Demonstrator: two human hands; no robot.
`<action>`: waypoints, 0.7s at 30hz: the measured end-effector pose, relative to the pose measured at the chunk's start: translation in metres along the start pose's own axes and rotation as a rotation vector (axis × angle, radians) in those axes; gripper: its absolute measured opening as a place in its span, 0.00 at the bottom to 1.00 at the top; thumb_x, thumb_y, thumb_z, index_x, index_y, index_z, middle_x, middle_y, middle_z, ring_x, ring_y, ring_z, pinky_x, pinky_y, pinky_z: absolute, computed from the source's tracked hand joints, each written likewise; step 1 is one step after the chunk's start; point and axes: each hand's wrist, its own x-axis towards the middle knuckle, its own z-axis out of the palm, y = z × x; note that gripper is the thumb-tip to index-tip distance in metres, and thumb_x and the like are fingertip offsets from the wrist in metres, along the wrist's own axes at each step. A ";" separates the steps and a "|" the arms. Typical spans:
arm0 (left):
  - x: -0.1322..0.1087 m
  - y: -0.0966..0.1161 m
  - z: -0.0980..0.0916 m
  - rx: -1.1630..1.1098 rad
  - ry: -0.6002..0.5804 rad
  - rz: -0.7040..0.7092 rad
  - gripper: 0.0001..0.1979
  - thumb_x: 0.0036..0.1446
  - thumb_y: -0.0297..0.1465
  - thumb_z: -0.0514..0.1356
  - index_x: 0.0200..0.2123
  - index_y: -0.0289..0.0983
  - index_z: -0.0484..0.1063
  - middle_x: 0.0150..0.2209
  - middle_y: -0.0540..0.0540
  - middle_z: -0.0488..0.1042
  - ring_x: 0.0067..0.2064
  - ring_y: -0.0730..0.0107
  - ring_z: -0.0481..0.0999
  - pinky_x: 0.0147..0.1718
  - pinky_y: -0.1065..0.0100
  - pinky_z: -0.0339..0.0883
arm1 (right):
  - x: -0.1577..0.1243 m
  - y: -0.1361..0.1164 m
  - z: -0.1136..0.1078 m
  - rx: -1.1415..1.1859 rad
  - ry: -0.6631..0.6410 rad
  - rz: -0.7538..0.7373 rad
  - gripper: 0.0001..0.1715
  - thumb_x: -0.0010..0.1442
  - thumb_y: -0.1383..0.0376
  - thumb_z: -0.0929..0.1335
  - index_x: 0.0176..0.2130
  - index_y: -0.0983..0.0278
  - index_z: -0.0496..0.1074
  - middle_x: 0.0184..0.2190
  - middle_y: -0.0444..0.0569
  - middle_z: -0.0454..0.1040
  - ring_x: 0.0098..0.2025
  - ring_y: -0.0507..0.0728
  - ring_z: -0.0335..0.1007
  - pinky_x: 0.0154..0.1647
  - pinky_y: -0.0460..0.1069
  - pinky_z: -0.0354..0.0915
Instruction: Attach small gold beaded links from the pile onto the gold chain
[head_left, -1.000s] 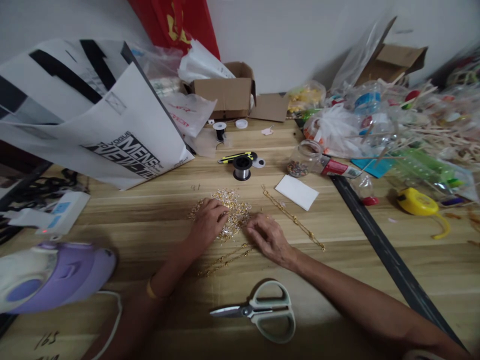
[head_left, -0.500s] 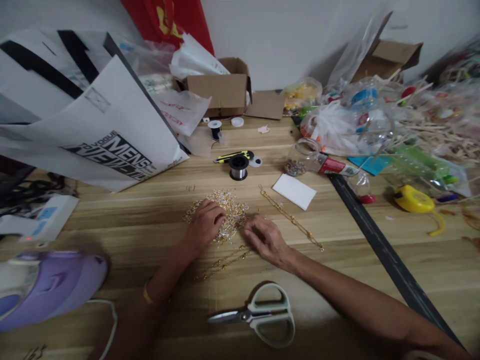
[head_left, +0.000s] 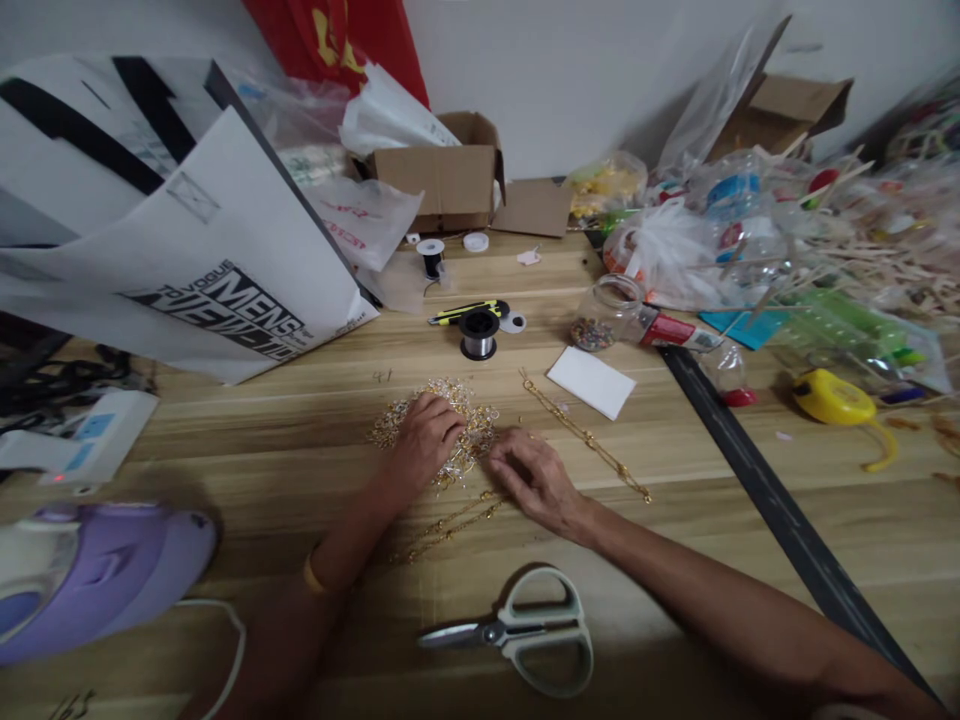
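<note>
Pile of small gold and clear pieces on the wood-grain tabletop; all places below taken from this pile. 2 bare hands at it.

Left hand: over the pile's left and middle part, fingers curled down into the pieces. Fingertips partly hidden; cannot tell whether a piece is pinched.
Right hand: at the pile's right edge, side of the hand low to the tabletop, thumb and forefinger bent toward each other. Cannot tell whether anything sits between them.

Gold chain to the right of the pile, stretched out at a slant, beyond the right hand. Second gold chain on the near side, 2 strands side by side, its right end close under the right hand.

Progress, by my reading: these 2 lengths are joined up, while the pile is a broad scatter of separate pieces, so much appears left to handle. No count possible; pieces too small.

Scissors on the near side of the pile, past the near chain, blades pointing left, untouched. Spool of silver wire just beyond the pile, utility knife behind it. White card to the far right of the pile; open jar of coloured beads beyond that.
</note>
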 end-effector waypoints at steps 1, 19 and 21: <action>0.000 0.000 0.001 0.003 0.000 0.000 0.06 0.57 0.26 0.57 0.30 0.36 0.73 0.30 0.46 0.72 0.40 0.63 0.65 0.42 0.61 0.61 | 0.000 0.000 0.000 0.001 0.002 -0.001 0.07 0.63 0.66 0.60 0.33 0.63 0.64 0.28 0.48 0.68 0.32 0.54 0.61 0.37 0.50 0.58; 0.000 0.009 -0.011 -0.036 0.198 -0.050 0.05 0.57 0.27 0.56 0.30 0.37 0.71 0.31 0.46 0.74 0.39 0.64 0.67 0.43 0.61 0.63 | 0.000 -0.001 -0.001 -0.004 0.027 -0.023 0.07 0.63 0.65 0.60 0.33 0.63 0.65 0.28 0.48 0.69 0.32 0.55 0.62 0.36 0.50 0.59; -0.002 0.011 -0.016 -0.163 0.265 -0.125 0.04 0.54 0.27 0.58 0.28 0.37 0.72 0.30 0.47 0.75 0.36 0.67 0.70 0.39 0.64 0.65 | 0.000 -0.001 -0.001 -0.001 0.035 -0.029 0.07 0.63 0.65 0.60 0.33 0.63 0.65 0.28 0.48 0.69 0.32 0.54 0.62 0.36 0.50 0.59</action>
